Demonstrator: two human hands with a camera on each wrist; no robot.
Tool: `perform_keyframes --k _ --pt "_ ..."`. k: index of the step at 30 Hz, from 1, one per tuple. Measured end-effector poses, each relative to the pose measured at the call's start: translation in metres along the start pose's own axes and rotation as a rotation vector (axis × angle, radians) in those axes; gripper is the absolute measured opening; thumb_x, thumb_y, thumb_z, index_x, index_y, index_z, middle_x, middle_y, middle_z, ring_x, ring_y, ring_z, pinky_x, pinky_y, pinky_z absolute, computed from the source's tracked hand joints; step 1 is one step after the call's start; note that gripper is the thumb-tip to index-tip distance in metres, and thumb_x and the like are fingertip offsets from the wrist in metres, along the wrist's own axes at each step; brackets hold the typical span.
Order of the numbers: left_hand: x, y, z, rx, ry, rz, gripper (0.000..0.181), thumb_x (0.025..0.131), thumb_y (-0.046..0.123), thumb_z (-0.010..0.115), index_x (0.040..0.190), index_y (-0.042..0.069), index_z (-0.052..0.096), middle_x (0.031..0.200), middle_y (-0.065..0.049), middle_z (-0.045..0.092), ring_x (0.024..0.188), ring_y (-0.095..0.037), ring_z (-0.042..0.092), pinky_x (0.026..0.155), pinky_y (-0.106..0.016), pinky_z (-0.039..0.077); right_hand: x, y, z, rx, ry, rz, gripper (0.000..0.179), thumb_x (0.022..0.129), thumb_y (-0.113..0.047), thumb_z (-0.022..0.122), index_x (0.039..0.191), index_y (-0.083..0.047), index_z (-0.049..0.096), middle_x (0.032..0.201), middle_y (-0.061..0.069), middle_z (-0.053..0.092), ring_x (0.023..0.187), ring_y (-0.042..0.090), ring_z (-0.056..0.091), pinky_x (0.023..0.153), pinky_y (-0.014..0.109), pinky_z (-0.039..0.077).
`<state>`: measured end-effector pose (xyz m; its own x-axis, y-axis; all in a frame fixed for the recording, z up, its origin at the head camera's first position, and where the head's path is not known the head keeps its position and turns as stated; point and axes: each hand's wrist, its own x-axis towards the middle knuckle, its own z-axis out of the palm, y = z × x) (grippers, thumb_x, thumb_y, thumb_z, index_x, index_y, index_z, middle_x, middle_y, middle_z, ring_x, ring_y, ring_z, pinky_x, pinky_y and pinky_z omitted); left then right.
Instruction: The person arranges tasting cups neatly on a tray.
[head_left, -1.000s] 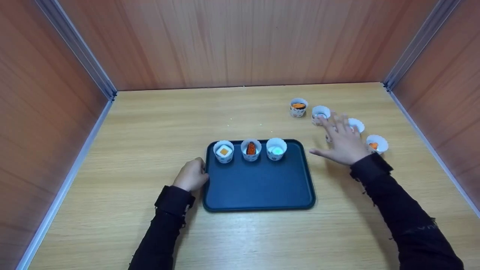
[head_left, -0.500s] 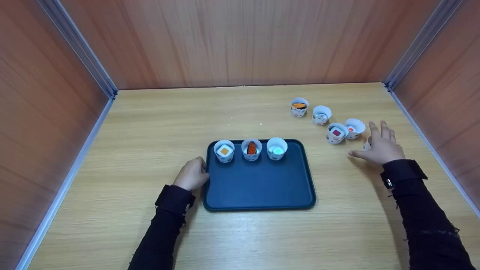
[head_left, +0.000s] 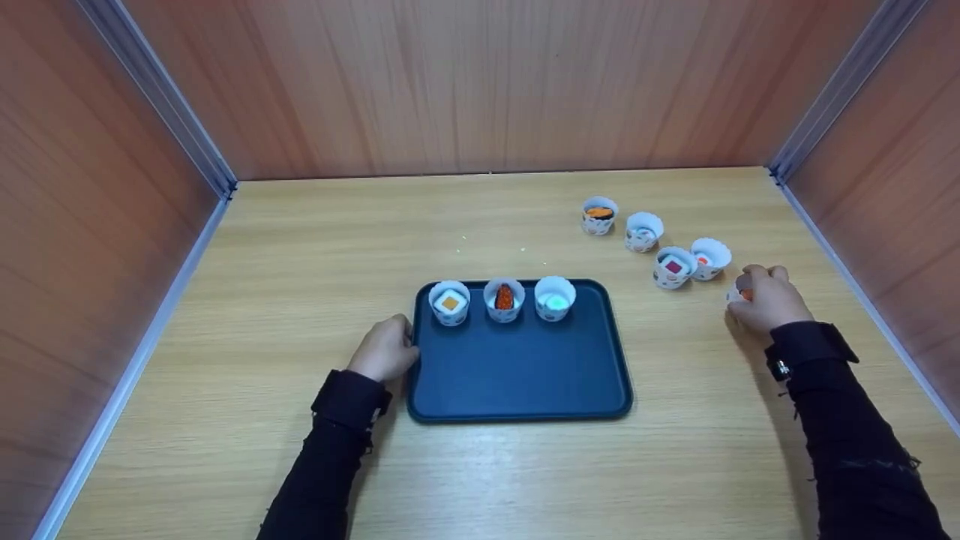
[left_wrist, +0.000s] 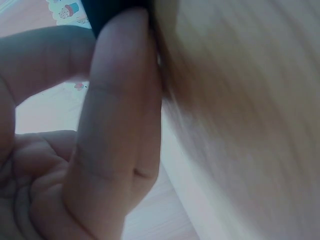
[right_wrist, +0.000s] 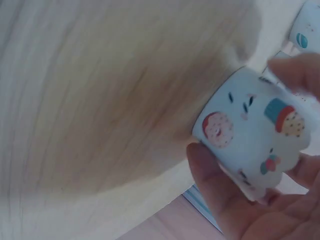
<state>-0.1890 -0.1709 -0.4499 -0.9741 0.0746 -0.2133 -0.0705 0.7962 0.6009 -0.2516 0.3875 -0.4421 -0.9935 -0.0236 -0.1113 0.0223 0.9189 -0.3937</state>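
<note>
Three white, wavy-rimmed paper cups (head_left: 504, 312) stand in a row along the far edge of a dark blue rectangular tray (head_left: 517, 375). Off to the right, the person's right hand (head_left: 772, 301) has a white paper cup printed with cupcakes and doughnuts (right_wrist: 245, 130) clamped between thumb and fingers; I can't tell whether its base is clear of the pale wood-grain table (head_left: 300, 262). The left hand (head_left: 381, 351) pinches the tray's left rim.

That right-hand squeeze would worry me: the cup's wall looks thin, so pressing hard could buckle it, while a slack hold might let it tip and spill the orange piece inside (head_left: 745, 295). Just beyond it, a white cup holding a dark red square (head_left: 669, 279) and a white cup with a red-orange morsel (head_left: 712, 259) sit side by side, and a low sideways sweep of the knuckles could topple both. Should the left hand tug or raise that rim, the row might slide or fall, being so near the edge.
</note>
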Motion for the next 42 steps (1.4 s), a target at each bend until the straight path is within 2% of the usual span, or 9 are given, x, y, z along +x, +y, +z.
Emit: perform_keyframes --k 4,11,17,21,27,33,36,42 --pt "0.000 0.000 0.000 -0.003 0.000 -0.001 0.014 0.085 0.003 0.058 0.098 -0.002 0.056 0.077 -0.005 0.051 0.066 -0.019 0.050 0.057 -0.027 0.039 -0.001 0.000 -0.002 -0.011 -0.003 -0.013 0.071 0.087 -0.016 0.057 0.141 0.017 0.027 0.129 0.045 0.031 0.101 0.053 0.049 0.089 0.063 0.041" --pt "0.000 -0.001 0.000 -0.006 0.004 0.000 0.015 0.084 0.002 0.058 0.098 -0.003 0.056 0.077 -0.006 0.051 0.066 -0.019 0.051 0.057 -0.027 0.039 -0.005 -0.011 -0.011 -0.023 -0.001 -0.031 0.067 0.088 -0.019 0.061 0.137 0.017 0.033 0.124 0.041 0.038 0.105 0.055 0.048 0.091 0.064 0.040" --pt "0.000 -0.001 -0.001 0.019 0.008 -0.004 0.019 0.085 0.004 0.057 0.102 -0.003 0.056 0.077 -0.005 0.052 0.066 -0.019 0.050 0.057 -0.027 0.038 -0.006 -0.040 -0.018 -0.034 0.066 -0.125 0.066 0.084 -0.018 0.065 0.131 0.019 0.038 0.119 0.038 0.044 0.100 0.048 0.049 0.088 0.061 0.042" --pt "0.000 -0.001 -0.001 0.018 0.005 -0.005 0.018 0.085 0.004 0.058 0.101 -0.003 0.056 0.077 -0.005 0.052 0.065 -0.019 0.050 0.057 -0.027 0.037 -0.006 -0.065 -0.016 -0.026 0.083 -0.154 0.065 0.084 -0.018 0.066 0.133 0.017 0.040 0.120 0.035 0.046 0.100 0.045 0.050 0.088 0.059 0.043" --pt "0.000 -0.001 0.000 0.009 0.003 -0.007 0.016 0.085 0.004 0.058 0.100 -0.002 0.056 0.076 -0.005 0.051 0.064 -0.018 0.049 0.056 -0.027 0.037 -0.003 -0.104 -0.006 -0.005 0.080 -0.207 0.062 0.083 -0.018 0.067 0.133 0.011 0.044 0.127 0.031 0.048 0.106 0.041 0.052 0.091 0.056 0.045" --pt "0.000 -0.001 0.000 -0.001 0.003 -0.005 0.016 0.085 0.003 0.058 0.099 -0.002 0.056 0.076 -0.005 0.051 0.064 -0.018 0.050 0.056 -0.026 0.037 0.005 -0.135 0.015 0.008 0.056 -0.354 0.054 0.083 -0.018 0.071 0.128 0.005 0.051 0.121 0.023 0.056 0.102 0.035 0.058 0.086 0.049 0.048" --pt "0.000 0.000 0.000 -0.003 0.001 -0.006 0.016 0.085 0.003 0.057 0.099 -0.003 0.056 0.075 -0.005 0.051 0.063 -0.018 0.049 0.055 -0.027 0.037 0.007 -0.150 0.026 -0.011 0.020 -0.401 0.057 0.082 -0.020 0.073 0.129 0.003 0.051 0.121 0.021 0.057 0.104 0.034 0.059 0.088 0.049 0.049" --pt "0.000 0.000 0.000 -0.005 -0.003 -0.013 0.016 0.084 0.002 0.056 0.099 -0.003 0.056 0.075 -0.005 0.050 0.063 -0.018 0.049 0.056 -0.027 0.038 0.010 -0.169 0.047 -0.066 -0.026 -0.450 0.056 0.082 -0.026 0.073 0.128 -0.002 0.055 0.116 0.018 0.058 0.096 0.030 0.057 0.083 0.045 0.050"
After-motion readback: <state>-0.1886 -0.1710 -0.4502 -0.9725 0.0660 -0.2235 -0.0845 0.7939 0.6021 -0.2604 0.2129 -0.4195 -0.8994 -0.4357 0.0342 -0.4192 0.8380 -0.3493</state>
